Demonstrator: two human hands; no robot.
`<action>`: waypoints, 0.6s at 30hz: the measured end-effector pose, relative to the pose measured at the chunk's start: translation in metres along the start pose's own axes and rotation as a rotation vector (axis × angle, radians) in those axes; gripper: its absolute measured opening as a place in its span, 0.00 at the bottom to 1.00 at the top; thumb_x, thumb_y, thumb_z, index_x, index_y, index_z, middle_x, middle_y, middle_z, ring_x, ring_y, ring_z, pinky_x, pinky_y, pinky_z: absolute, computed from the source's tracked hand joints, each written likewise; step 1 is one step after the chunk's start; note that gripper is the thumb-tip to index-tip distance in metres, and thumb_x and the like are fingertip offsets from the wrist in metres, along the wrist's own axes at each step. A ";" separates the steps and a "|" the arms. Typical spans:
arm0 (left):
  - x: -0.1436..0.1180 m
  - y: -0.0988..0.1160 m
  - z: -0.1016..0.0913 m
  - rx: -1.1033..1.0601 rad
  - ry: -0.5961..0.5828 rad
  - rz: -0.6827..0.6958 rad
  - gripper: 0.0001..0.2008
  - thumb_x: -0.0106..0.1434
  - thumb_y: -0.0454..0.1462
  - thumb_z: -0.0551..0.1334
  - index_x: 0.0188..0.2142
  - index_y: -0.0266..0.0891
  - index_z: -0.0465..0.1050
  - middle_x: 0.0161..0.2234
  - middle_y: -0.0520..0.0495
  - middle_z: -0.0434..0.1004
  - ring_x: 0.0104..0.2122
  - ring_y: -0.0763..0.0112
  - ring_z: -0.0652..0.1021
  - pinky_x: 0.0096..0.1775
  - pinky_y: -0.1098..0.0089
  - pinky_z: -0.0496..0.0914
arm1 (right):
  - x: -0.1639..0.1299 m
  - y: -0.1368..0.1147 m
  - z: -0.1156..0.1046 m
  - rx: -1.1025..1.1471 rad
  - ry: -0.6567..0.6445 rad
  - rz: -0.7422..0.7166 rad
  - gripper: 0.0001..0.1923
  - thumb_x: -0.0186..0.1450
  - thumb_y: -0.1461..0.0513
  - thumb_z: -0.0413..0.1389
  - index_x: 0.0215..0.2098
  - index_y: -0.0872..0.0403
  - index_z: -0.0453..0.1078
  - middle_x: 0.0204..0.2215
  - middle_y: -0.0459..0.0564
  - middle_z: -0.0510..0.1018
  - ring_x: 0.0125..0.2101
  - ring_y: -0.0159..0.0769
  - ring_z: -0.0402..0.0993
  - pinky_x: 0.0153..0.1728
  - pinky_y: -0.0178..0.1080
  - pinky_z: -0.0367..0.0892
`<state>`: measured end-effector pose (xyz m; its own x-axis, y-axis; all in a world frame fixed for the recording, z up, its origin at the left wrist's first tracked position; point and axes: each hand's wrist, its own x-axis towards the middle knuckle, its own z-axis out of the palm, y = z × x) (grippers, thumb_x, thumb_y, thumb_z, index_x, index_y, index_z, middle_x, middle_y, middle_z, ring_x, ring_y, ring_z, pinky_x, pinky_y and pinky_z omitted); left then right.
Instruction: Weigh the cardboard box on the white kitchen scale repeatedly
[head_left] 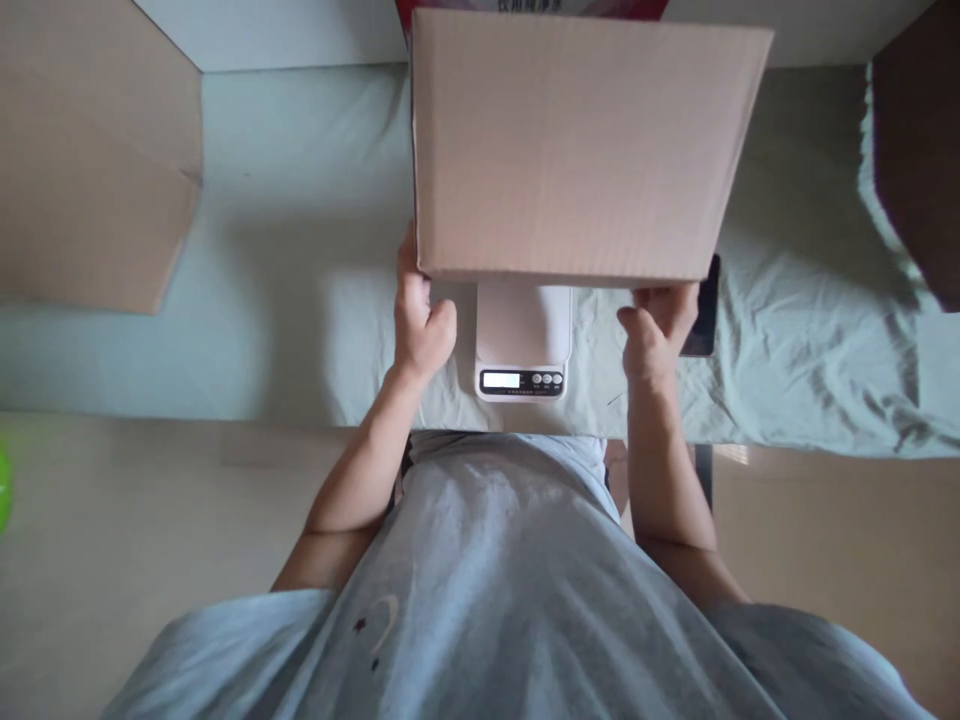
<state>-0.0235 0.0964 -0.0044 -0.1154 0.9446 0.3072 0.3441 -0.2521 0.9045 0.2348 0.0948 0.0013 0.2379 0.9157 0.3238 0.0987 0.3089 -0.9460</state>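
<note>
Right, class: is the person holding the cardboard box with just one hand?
No, the left hand and the right hand both hold the cardboard box, one toward each end of its near edge.

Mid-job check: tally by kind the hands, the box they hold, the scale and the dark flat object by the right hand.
Hands: 2, left hand and right hand
Cardboard box: 1
Scale: 1
Dark flat object, partly hidden: 1
Total: 5
</note>
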 end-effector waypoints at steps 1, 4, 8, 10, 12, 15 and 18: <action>0.010 -0.008 0.004 -0.014 0.024 0.035 0.37 0.50 0.28 0.55 0.59 0.53 0.53 0.60 0.50 0.61 0.61 0.66 0.65 0.62 0.64 0.62 | 0.009 0.006 0.003 0.022 -0.023 0.006 0.18 0.49 0.61 0.57 0.39 0.47 0.63 0.36 0.47 0.70 0.41 0.41 0.71 0.52 0.52 0.68; 0.032 -0.031 0.018 -0.037 0.041 0.020 0.33 0.51 0.28 0.55 0.55 0.52 0.56 0.56 0.48 0.65 0.57 0.66 0.68 0.60 0.64 0.63 | 0.030 0.023 0.011 0.013 -0.061 0.037 0.18 0.48 0.63 0.55 0.38 0.47 0.63 0.36 0.47 0.70 0.40 0.41 0.71 0.50 0.50 0.69; 0.039 -0.052 0.031 -0.035 0.089 -0.078 0.22 0.52 0.30 0.57 0.48 0.44 0.60 0.51 0.42 0.70 0.52 0.62 0.72 0.56 0.62 0.67 | 0.036 0.039 0.016 -0.014 -0.097 0.075 0.17 0.48 0.64 0.54 0.37 0.47 0.63 0.37 0.46 0.71 0.44 0.40 0.70 0.50 0.46 0.69; 0.037 -0.061 0.035 -0.007 0.101 -0.105 0.20 0.53 0.30 0.57 0.46 0.43 0.61 0.48 0.42 0.72 0.50 0.63 0.74 0.54 0.63 0.68 | 0.034 0.044 0.018 -0.007 -0.113 0.098 0.18 0.47 0.66 0.52 0.37 0.48 0.64 0.37 0.46 0.72 0.42 0.39 0.71 0.48 0.43 0.70; 0.034 -0.070 0.037 0.026 0.097 -0.131 0.20 0.53 0.30 0.57 0.46 0.43 0.62 0.45 0.43 0.74 0.47 0.64 0.75 0.52 0.63 0.70 | 0.032 0.050 0.018 0.002 -0.118 0.115 0.19 0.46 0.67 0.52 0.38 0.48 0.64 0.37 0.45 0.72 0.41 0.38 0.71 0.47 0.42 0.71; 0.030 -0.082 0.038 0.065 0.070 -0.159 0.25 0.52 0.28 0.55 0.50 0.42 0.61 0.48 0.43 0.74 0.48 0.65 0.76 0.52 0.63 0.70 | 0.030 0.062 0.018 -0.014 -0.131 0.132 0.19 0.48 0.66 0.51 0.38 0.49 0.65 0.37 0.45 0.73 0.41 0.38 0.71 0.47 0.43 0.71; 0.027 -0.084 0.037 0.092 0.052 -0.143 0.32 0.52 0.27 0.55 0.57 0.42 0.56 0.54 0.42 0.70 0.56 0.66 0.71 0.59 0.63 0.65 | 0.027 0.073 0.011 -0.086 -0.202 0.126 0.23 0.50 0.66 0.51 0.45 0.48 0.64 0.40 0.46 0.74 0.44 0.40 0.72 0.48 0.46 0.71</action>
<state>-0.0207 0.1508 -0.0827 -0.2163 0.9568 0.1941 0.4042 -0.0933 0.9099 0.2374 0.1452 -0.0592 0.0566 0.9810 0.1855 0.1648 0.1741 -0.9708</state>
